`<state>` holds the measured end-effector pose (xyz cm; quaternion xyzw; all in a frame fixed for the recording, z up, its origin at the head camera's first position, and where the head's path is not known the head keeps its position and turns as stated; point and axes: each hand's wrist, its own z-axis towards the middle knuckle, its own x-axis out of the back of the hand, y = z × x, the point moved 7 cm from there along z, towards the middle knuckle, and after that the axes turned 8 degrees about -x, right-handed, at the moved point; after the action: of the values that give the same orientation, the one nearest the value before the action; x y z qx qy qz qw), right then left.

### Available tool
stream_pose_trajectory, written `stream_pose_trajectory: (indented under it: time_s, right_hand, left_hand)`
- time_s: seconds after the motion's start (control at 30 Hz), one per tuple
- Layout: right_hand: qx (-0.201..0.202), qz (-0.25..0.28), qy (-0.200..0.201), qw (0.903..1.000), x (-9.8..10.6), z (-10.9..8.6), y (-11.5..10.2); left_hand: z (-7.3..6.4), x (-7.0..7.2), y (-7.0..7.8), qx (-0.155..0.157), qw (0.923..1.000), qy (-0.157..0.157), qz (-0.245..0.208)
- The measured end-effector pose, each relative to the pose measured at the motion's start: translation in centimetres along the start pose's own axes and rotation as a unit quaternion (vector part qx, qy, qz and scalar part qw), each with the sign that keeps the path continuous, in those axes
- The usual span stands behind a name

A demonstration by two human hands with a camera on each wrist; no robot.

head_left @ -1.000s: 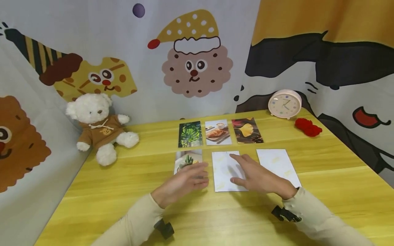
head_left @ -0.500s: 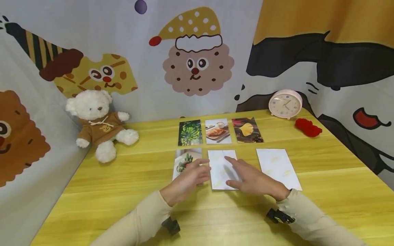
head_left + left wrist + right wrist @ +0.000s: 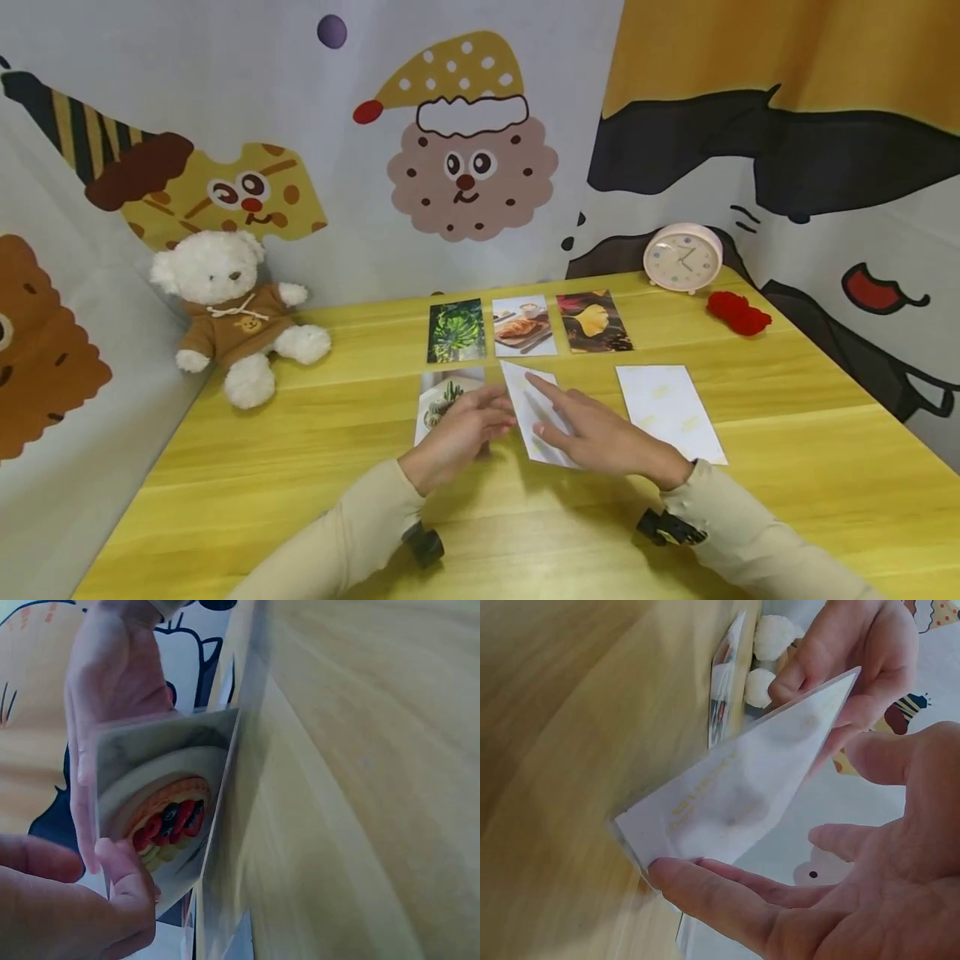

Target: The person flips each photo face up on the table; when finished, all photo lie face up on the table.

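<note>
A photo card (image 3: 527, 417) stands tilted between the two hands, its left edge raised off the table. Its white back (image 3: 735, 780) faces the right hand. On the picture side, in the left wrist view, is a berry-topped pastry (image 3: 169, 821). The left hand (image 3: 461, 437) has its fingertips at the raised edge, on the picture side, with the thumb apart from the card. The right hand (image 3: 618, 442) spreads its fingers over the white back; in the right wrist view a fingertip touches the card's lower corner. Beside the left hand lies a cactus photo card (image 3: 431, 400), partly covered.
Behind lie photo cards of a green plant (image 3: 456, 332), a croissant (image 3: 523, 327) and a yellow leaf (image 3: 595, 322). Another card (image 3: 663, 400) lies white side up at right. A teddy bear (image 3: 240, 321), pink clock (image 3: 682, 258) and red fuzzy item (image 3: 738, 313) stand farther out.
The middle white-backed card slid a little left, then its left edge came up off the table. Both hands shifted slightly left, and the left hand moved to the card's edge.
</note>
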<state>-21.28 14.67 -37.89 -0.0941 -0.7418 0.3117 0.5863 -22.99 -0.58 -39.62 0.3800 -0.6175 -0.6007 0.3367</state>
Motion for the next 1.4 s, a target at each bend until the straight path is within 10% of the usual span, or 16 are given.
stream_pose_trajectory:
  time_s: [0.97,1.2,1.4]
  right_hand:
    - [0.049,0.128,-0.032,0.9901,1.4,0.9,-1.9]
    - [0.033,0.266,-0.044,0.9624,1.9,1.2,-2.3]
    - [0.025,0.245,-0.01,0.9691,2.3,1.6,-2.5]
  left_hand:
    - [0.7,-0.4,1.5,-0.049,0.9949,-0.064,0.061]
    - [1.0,-0.5,1.9,-0.076,0.9806,-0.039,0.176]
    - [1.3,-0.9,2.7,-0.108,0.9612,-0.023,0.253]
